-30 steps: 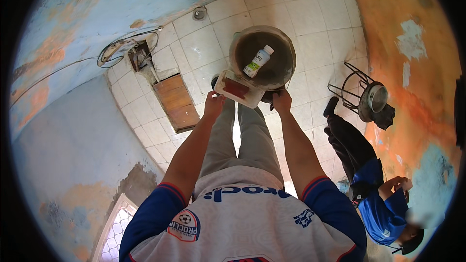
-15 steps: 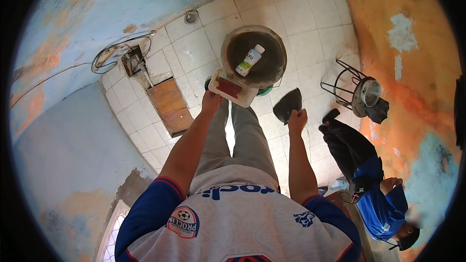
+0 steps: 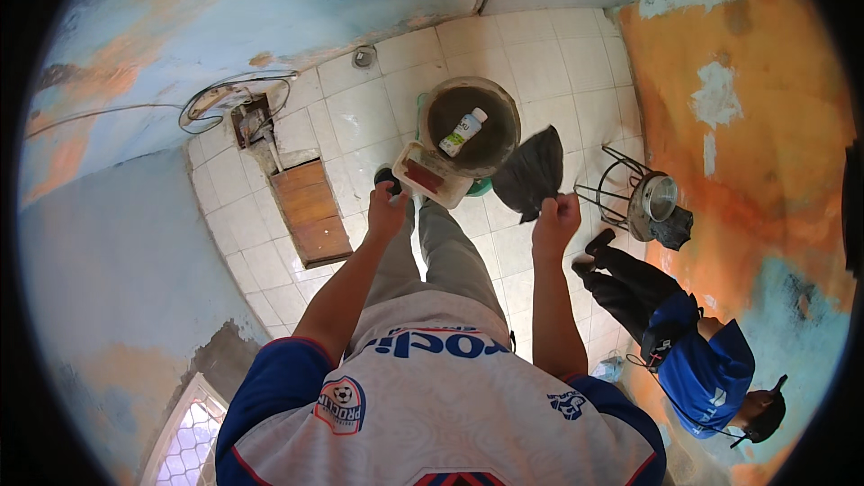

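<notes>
Tiled floor (image 3: 355, 117), patchy orange wall (image 3: 747, 153) off to the right. Right hand (image 3: 555, 218) has a floppy black bag (image 3: 527, 178) pinched, spreading past its fingertips. Left fingers are curled by the pale tray (image 3: 459, 187); can't tell if they're gripping. Beyond both hands, bottle's (image 3: 463, 132) already in the round tub (image 3: 504, 126), bag's outside, so partway done imo.

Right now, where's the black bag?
In the head view, right of centre: the black bag is in the right hand, between the bucket and the stool.
</notes>
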Motion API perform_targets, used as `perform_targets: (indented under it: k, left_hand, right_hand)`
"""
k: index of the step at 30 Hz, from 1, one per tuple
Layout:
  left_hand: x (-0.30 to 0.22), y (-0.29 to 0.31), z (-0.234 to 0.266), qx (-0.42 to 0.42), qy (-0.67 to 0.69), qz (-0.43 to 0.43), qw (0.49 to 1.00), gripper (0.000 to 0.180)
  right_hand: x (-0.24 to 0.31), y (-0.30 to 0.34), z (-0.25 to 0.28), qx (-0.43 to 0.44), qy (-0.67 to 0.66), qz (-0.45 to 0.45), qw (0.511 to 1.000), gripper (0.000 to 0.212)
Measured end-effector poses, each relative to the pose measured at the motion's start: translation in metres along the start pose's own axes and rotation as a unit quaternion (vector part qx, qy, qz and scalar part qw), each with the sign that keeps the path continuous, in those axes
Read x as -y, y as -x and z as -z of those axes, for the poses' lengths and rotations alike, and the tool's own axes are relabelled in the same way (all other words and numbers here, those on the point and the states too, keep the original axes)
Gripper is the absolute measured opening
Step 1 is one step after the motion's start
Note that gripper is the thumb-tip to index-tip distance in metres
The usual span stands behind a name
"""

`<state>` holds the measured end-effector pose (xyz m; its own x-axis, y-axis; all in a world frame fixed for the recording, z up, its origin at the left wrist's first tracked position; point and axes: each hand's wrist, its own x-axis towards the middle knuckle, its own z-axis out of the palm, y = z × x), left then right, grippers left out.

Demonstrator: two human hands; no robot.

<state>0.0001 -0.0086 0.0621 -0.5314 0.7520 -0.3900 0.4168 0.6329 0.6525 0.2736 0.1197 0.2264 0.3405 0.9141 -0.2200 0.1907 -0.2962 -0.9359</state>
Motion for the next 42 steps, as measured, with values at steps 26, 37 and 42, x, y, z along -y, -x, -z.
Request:
perform_targets:
  k: [26,37,42]
  left_hand:
    - [0.021,0.045,0.124,0.112,0.088,-0.09,0.986,0.035]
    - [0.05,-0.022,0.02,0.242,0.006,0.152,0.958,0.072]
    - [0.019,-0.035,-0.037,0.267,-0.022,0.205,0.941,0.079]
  right_hand:
    - [0.03,0.172,-0.063,0.087,-0.08,-0.077,0.99,0.019]
    - [-0.028,0.175,-0.007,-0.021,-0.025,-0.125,0.992,0.017]
    - [-0.077,0.151,0.024,-0.044,0.008,-0.108,0.993,0.016]
